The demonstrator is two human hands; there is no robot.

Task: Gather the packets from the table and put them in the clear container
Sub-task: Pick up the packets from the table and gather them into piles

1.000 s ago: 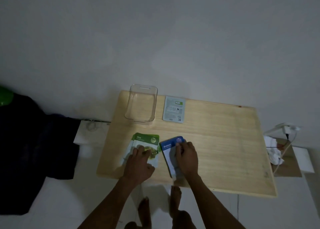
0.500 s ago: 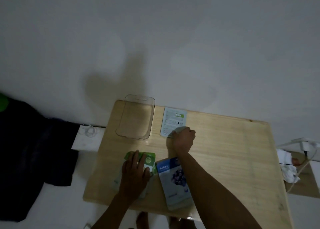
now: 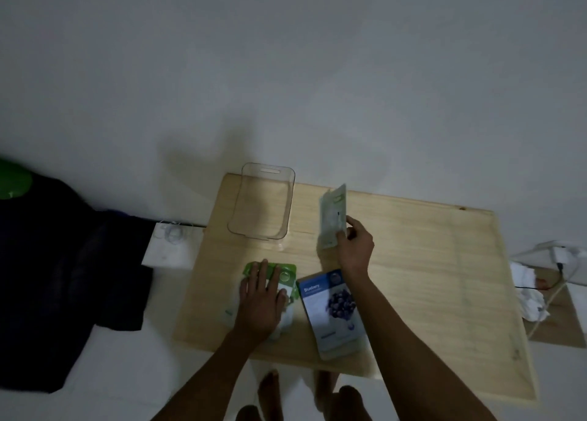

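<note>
clear plastic container: empty | right hand: pinching pale packet, raised | left hand: flat on green packet | blue blueberry packet: on table

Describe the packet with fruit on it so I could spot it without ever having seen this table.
Start at the wooden table and look to its near edge, between the person's two forearms. There the blue packet lies flat, beside the green packet under the left hand. It alone is blue and white, with the word Blueberry and a cluster of dark berries on it.
</note>
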